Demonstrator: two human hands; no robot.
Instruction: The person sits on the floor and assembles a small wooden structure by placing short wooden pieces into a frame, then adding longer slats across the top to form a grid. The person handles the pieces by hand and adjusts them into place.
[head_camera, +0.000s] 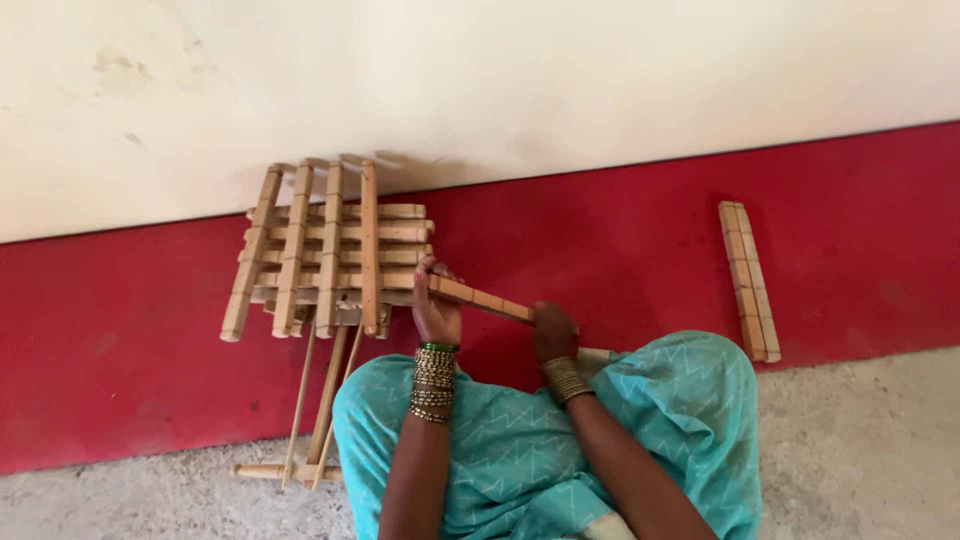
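Left of centre: pale wooden lattice frame of crossed notched slats (325, 250), thin sticks (325, 400) trailing below. Left hand (436, 312) closed around notched wooden slat (480, 298) beside the frame. Right hand (553, 332) gripping the same slat's lower end. Far right: pair of loose notched wooden slats (749, 281) on red floor (620, 230).
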